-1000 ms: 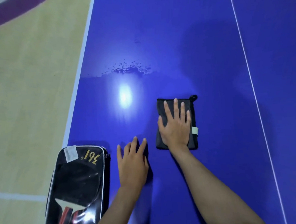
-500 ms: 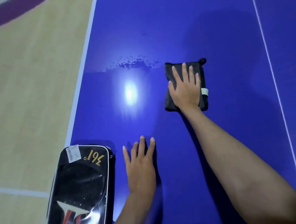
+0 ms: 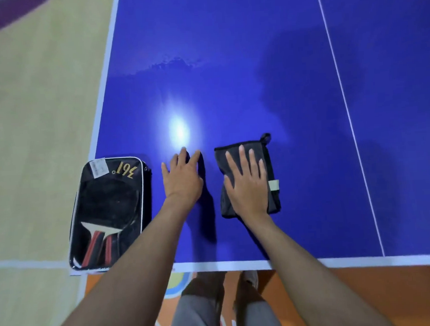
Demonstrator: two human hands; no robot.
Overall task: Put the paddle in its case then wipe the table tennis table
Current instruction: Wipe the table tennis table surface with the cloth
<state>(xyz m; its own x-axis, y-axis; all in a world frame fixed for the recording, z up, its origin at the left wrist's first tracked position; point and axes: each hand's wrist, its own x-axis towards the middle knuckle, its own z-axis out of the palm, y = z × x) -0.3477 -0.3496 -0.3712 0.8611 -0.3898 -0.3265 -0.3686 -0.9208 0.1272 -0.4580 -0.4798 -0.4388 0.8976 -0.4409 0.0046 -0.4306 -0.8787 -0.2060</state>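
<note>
Since half a second ago the right hand [image 3: 246, 183] has drawn the folded dark grey cloth [image 3: 269, 159] back toward the near edge of the blue table tennis table [image 3: 228, 61], fingers flat, pressing it. The far half lies open. The left hand [image 3: 182, 177] rests flat, released, beside the black paddle case [image 3: 108, 209] holding the red-handled paddle [image 3: 100, 235] at the near-left corner.

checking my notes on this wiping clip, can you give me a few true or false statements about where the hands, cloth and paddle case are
1. The right hand lies flat on the dark cloth. True.
2. The left hand grips the paddle case. False: it rests on the blue table, beside the case.
3. The paddles show inside the case. True.
4. The case sits right of the cloth. False: it is at the table's left corner.
5. A patch of droplets lies beyond the hands. True.
</note>
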